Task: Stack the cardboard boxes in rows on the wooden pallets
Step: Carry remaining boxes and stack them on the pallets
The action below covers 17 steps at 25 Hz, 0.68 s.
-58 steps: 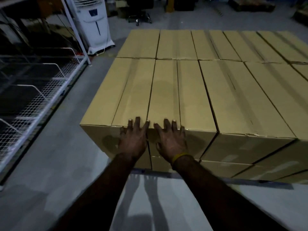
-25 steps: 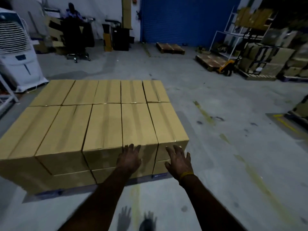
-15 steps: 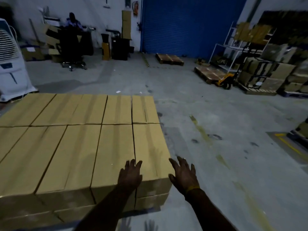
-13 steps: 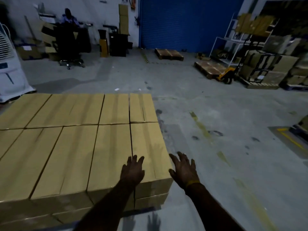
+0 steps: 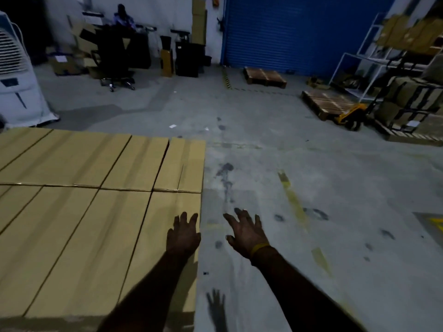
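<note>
Long tan cardboard boxes (image 5: pixel 79 212) lie side by side in two rows, filling the left half of the view; whatever they rest on is hidden beneath them. My left hand (image 5: pixel 183 234) is flat and open over the right edge of the nearest right-hand box (image 5: pixel 165 216). My right hand (image 5: pixel 244 232), with a yellow band at the wrist, hangs open over the bare concrete floor just right of the stack, fingers spread and holding nothing.
Bare wooden pallets lie at the back (image 5: pixel 265 77) and back right (image 5: pixel 323 104), beside a yellow pallet jack (image 5: pixel 350 116). Stacked boxes (image 5: pixel 412 101) and white shelving (image 5: pixel 383 51) fill the right. A white air cooler (image 5: pixel 18 85) stands at the left, with a seated person (image 5: pixel 121 17) behind.
The view has swung right along the stack, from its left end to its right end. Both hands left the boxes' front edge; my right hand now hangs over the floor.
</note>
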Each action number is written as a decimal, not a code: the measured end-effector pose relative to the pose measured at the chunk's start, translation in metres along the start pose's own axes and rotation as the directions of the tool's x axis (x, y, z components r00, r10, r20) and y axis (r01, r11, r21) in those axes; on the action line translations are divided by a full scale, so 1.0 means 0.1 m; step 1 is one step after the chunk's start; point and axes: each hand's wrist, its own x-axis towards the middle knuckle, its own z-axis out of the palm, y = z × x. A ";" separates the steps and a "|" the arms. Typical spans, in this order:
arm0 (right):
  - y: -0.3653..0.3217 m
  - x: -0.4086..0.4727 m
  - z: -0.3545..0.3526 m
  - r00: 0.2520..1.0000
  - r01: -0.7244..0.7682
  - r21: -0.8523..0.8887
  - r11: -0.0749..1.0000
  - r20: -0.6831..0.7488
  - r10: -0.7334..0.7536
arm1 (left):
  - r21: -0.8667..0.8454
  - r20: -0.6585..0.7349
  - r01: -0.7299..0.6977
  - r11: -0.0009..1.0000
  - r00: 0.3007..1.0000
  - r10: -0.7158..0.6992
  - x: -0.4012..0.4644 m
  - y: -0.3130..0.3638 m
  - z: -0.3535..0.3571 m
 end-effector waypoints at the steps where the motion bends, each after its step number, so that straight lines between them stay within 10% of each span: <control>1: 0.23 0.12 -0.07 0.999 0.032 0.006 0.999 0.012 -0.032 | -0.005 -0.013 0.019 1.000 1.000 -0.019 0.11 0.19 0.02; 17: 1.76 3.28 -0.60 0.907 0.407 -0.081 0.910 0.148 -0.393 | -0.046 -0.048 0.312 0.949 0.948 -0.314 2.81 1.14 0.13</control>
